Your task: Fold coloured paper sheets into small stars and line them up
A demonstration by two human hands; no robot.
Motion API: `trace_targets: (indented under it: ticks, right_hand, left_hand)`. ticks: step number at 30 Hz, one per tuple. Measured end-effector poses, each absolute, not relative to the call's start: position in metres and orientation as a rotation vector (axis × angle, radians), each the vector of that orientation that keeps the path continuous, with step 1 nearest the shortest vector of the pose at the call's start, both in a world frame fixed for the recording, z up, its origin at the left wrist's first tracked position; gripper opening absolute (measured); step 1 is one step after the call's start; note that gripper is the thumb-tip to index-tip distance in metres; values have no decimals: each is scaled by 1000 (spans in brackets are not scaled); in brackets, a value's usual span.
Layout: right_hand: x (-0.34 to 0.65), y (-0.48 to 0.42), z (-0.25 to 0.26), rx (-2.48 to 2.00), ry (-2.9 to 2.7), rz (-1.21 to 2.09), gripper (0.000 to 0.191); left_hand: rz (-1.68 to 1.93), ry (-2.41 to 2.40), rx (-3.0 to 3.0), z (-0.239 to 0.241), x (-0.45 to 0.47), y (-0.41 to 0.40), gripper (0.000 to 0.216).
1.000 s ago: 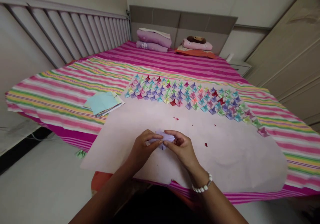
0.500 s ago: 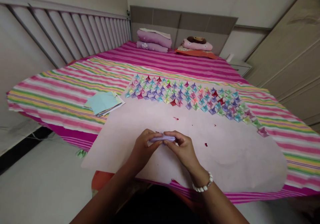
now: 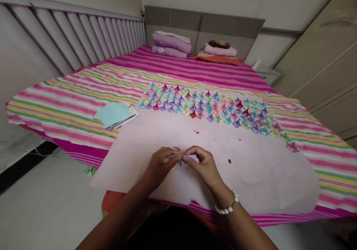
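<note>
Between my two hands is a folded piece of purple origami paper (image 3: 190, 156), held just above a large pale pink sheet (image 3: 139, 161). My left hand (image 3: 159, 167) pinches its left side between thumb and fingers. From the right, my right hand (image 3: 203, 165) pinches the other side, and the thumbs nearly meet in the middle. A small purple flap points down below the thumbs. White beads circle my right wrist. Beyond my hands, rows of small folded paper pieces (image 3: 210, 118) in many colours stand on the sheet's far part.
A stack of square papers (image 3: 118, 115), light blue on top, lies at the left on the striped bedspread (image 3: 69, 105). Small dark red scraps (image 3: 230, 161) dot the sheet. Folded bedding (image 3: 171, 45) sits by the headboard. Green folded paper (image 3: 90, 171) shows below the bed's left edge.
The purple paper has turned to a thinner, edge-on look, and a flap now points down from its middle. Both hands keep almost the same place.
</note>
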State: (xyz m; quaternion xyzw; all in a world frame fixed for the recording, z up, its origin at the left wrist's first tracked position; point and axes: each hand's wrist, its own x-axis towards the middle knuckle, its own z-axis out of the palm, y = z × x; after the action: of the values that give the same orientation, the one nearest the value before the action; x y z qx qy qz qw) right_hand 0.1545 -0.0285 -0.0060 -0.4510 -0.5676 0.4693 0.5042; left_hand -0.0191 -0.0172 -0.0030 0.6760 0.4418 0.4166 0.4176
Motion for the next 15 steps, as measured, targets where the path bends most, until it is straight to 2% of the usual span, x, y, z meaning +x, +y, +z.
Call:
trace_targets:
  ticks: [6, 11, 15]
  right_hand:
    - [155, -27, -10, -1091, -1303, 1222, 14]
    - [155, -27, -12, -1089, -1194, 1241, 15]
    - [154, -27, -13, -1107, -1184, 1273, 16]
  left_hand:
    - [1046, 1115, 1549, 2, -19, -17, 8]
    - [1052, 1074, 1118, -6, -20, -14, 19]
    - [1059, 1027, 1017, -16, -19, -13, 29]
